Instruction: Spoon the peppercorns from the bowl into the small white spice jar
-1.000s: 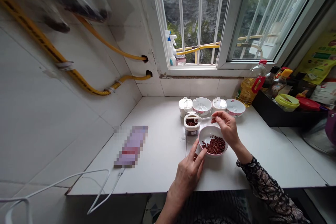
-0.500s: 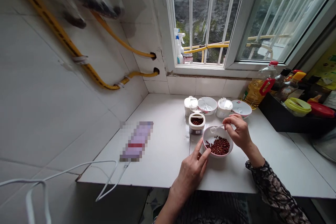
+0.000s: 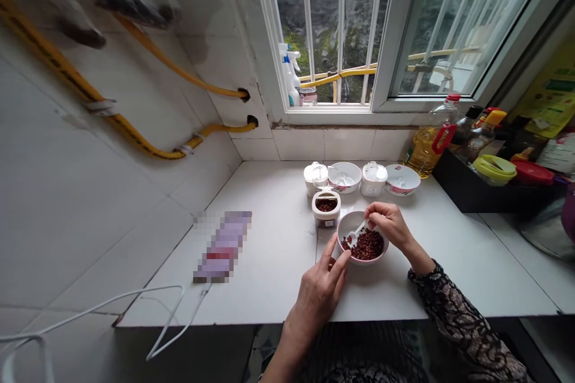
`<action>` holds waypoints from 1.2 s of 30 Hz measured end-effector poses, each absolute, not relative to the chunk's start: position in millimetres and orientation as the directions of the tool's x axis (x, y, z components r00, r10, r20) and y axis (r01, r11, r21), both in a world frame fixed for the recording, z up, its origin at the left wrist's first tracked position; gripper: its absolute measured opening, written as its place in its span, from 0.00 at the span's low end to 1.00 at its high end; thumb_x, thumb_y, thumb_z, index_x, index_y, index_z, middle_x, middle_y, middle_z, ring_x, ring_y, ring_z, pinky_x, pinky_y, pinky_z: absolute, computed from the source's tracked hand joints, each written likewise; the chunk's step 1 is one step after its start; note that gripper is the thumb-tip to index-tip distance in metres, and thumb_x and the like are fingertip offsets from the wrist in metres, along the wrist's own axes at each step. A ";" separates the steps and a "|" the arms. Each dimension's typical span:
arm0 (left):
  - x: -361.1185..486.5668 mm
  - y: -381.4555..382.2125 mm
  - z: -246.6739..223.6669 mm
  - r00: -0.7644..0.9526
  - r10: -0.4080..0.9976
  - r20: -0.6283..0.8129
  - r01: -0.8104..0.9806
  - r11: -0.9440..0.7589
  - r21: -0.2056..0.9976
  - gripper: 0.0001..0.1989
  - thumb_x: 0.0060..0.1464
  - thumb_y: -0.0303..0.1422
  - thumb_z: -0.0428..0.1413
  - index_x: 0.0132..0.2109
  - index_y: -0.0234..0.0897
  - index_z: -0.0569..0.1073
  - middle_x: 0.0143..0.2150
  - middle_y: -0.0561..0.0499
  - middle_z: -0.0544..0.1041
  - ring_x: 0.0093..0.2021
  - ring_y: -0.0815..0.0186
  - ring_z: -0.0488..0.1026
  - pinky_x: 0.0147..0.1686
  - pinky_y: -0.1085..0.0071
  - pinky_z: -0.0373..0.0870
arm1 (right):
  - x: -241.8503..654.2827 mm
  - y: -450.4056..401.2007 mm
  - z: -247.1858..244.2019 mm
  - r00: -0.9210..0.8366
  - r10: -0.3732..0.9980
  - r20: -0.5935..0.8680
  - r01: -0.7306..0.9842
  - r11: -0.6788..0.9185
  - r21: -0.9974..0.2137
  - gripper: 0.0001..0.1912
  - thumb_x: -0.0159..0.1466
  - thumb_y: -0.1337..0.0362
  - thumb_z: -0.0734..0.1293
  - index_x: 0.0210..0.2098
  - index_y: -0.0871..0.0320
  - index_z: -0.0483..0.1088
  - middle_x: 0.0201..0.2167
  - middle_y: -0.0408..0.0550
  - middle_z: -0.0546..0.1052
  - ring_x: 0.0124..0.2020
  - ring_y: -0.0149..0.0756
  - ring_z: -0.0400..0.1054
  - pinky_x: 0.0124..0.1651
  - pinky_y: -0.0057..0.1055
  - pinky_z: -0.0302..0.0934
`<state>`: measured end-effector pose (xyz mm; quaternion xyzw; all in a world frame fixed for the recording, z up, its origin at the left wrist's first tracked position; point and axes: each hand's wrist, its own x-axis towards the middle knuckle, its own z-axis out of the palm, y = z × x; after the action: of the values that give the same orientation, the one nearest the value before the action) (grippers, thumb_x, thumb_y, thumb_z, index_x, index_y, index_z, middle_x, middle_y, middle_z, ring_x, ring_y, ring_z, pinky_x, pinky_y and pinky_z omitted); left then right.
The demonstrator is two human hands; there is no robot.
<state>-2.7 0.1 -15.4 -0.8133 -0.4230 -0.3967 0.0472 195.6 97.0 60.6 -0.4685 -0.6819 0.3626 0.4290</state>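
Observation:
Between the thumb and fingers of my right hand (image 3: pixel 390 224) is a small white spoon (image 3: pixel 359 229), its scoop end down in the bowl. Dark red peppercorn-like grains (image 3: pixel 369 245) lie heaped in that white bowl (image 3: pixel 362 263) with a pink rim, and some sit at the spoon's tip. My left hand (image 3: pixel 321 281) grips the bowl's near left side, index finger and thumb at the rim; its other fingers are partly hidden. Just behind the bowl stands a seasoning jar (image 3: pixel 327 220) with its lid raised and similar dark grains inside.
Behind are two white lidded jars (image 3: pixel 374 183) (image 3: pixel 313 182) and two floral bowls (image 3: pixel 345 184) (image 3: pixel 403 180). An oil bottle (image 3: pixel 424 146) and a black box (image 3: pixel 467 188) of condiments stand at right. A pixelated purple object (image 3: pixel 222 251) with a white cable (image 3: pixel 179 317) lies left.
My right hand has lowered the spoon from above the grains into them, at the bowl's left side. The left hand keeps its hold on the bowl. The whole view has shifted slightly.

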 end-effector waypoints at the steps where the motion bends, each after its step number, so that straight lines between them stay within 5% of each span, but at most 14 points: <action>1: -2.8 0.0 -15.5 0.326 0.655 0.681 0.730 -0.633 0.259 0.19 0.64 0.24 0.48 0.60 0.37 0.64 0.65 0.31 0.64 0.40 0.65 0.79 0.32 0.72 0.76 | 196.9 97.8 61.6 -0.167 0.964 0.207 0.272 0.247 -0.930 0.07 0.51 0.65 0.61 0.22 0.56 0.70 0.13 0.40 0.69 0.18 0.32 0.62 0.27 0.29 0.58; 7: -3.4 -1.1 -14.0 0.324 0.670 0.668 0.735 -0.623 0.268 0.20 0.64 0.24 0.47 0.61 0.40 0.64 0.66 0.34 0.64 0.40 0.64 0.79 0.30 0.72 0.76 | 200.0 100.8 64.5 -0.105 0.981 0.161 0.095 0.171 -0.981 0.07 0.48 0.64 0.62 0.21 0.58 0.70 0.13 0.39 0.67 0.17 0.30 0.60 0.26 0.28 0.58; 18: -3.5 -0.5 -14.8 0.315 0.651 0.691 0.724 -0.635 0.269 0.17 0.64 0.25 0.48 0.59 0.38 0.66 0.65 0.33 0.65 0.37 0.67 0.79 0.32 0.73 0.76 | 196.6 99.6 57.4 -0.096 0.964 0.250 0.228 0.265 -0.937 0.08 0.49 0.64 0.60 0.20 0.57 0.70 0.12 0.39 0.67 0.17 0.29 0.59 0.24 0.27 0.55; 30: -3.3 0.3 -15.0 0.313 0.644 0.698 0.726 -0.636 0.261 0.17 0.65 0.25 0.48 0.58 0.38 0.66 0.65 0.33 0.65 0.37 0.67 0.79 0.31 0.74 0.76 | 197.5 108.2 56.9 -0.031 0.989 0.145 0.022 0.146 -0.989 0.07 0.50 0.64 0.63 0.23 0.58 0.72 0.15 0.41 0.71 0.20 0.31 0.63 0.31 0.30 0.62; 36: -2.3 1.1 -17.1 0.314 0.645 0.697 0.723 -0.638 0.265 0.18 0.64 0.25 0.47 0.59 0.39 0.65 0.65 0.33 0.65 0.38 0.66 0.80 0.31 0.73 0.77 | 175.6 107.6 58.2 -0.037 0.897 0.440 0.181 0.439 -0.880 0.08 0.63 0.60 0.63 0.36 0.57 0.72 0.26 0.46 0.78 0.30 0.37 0.72 0.40 0.35 0.66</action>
<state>-2.3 1.1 -17.1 -0.8091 -0.4227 -0.4055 0.0483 175.6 107.6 58.2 -0.4192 -0.6432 0.3239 0.5529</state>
